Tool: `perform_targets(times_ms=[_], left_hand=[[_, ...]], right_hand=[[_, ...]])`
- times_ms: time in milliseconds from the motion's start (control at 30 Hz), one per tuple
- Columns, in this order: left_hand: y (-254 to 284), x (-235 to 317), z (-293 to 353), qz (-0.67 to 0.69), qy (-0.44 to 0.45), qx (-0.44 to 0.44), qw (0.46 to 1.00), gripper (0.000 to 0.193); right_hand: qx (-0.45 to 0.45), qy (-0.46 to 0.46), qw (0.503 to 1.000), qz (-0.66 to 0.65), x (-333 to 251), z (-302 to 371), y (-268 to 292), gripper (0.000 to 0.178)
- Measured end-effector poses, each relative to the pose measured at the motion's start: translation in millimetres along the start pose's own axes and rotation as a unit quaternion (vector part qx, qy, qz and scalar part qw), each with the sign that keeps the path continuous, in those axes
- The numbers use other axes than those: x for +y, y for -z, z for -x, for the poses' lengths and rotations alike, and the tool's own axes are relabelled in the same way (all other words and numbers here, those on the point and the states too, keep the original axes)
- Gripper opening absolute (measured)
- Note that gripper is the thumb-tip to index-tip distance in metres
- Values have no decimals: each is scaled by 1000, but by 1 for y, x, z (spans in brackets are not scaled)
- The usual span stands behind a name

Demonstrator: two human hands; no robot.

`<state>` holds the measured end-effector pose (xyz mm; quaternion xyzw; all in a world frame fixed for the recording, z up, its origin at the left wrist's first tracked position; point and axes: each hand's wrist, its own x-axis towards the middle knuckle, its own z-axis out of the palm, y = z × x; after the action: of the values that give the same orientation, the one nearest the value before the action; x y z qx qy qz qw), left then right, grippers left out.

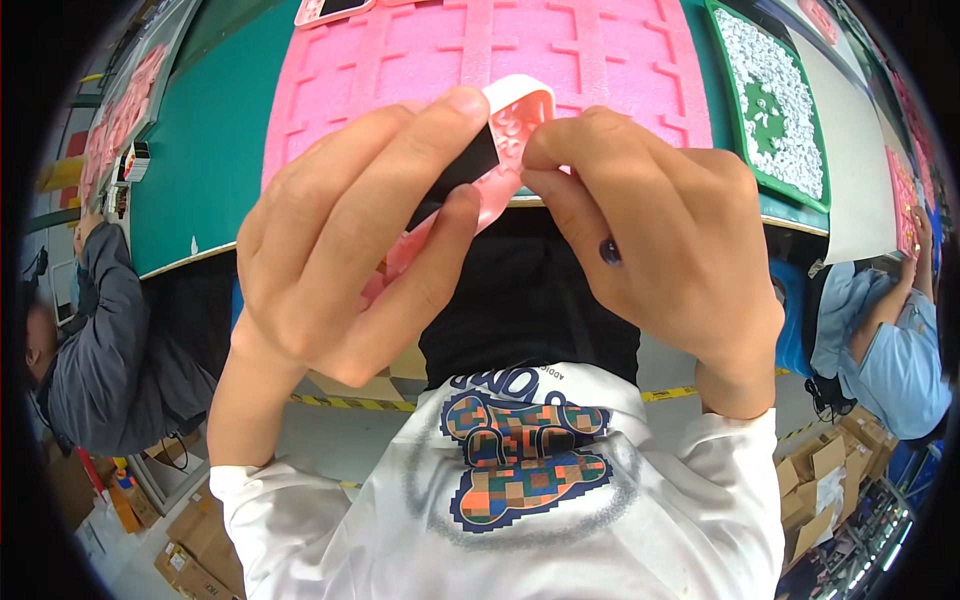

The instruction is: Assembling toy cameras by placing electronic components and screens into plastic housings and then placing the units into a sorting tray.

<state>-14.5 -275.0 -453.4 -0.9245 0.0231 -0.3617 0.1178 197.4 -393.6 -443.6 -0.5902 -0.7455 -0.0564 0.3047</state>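
Note:
My left hand is closed round a pink plastic casing, held tilted above the table's near edge. The casing has a black screen-like panel and a row of moulded bumps inside its open end. Thumb and fingers of that hand press on both of its sides. At the casing's right end, my right hand is in a pinch, its thumb and forefinger meeting at the rim. Whatever sits between those fingertips is hidden. A small dark round thing shows against the right hand's fingers.
Under my hands lies a pink foam tray with raised dividers, on a green table. A similar casing rests at its far left. Right of it stands a green tray of small white parts. Co-workers sit at both sides.

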Motion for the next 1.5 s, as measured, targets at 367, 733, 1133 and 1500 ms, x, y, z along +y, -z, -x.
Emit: perform_targets(times_ms=[367,733,1133,1500], left_hand=[[-9,2,-9,74,52,-20,996,37],[-44,92,-22,597,412,280,629,66],[-28,106,-45,695,494,106,511,31],[-17,115,-52,689,517,82,502,26]], right_hand=[[-31,16,995,-90,22,11,4,26],[74,77,987,-118,14,28,3,28],[207,62,533,-818,-15,34,46,40],[149,122,538,-820,-2,41,29,49]])
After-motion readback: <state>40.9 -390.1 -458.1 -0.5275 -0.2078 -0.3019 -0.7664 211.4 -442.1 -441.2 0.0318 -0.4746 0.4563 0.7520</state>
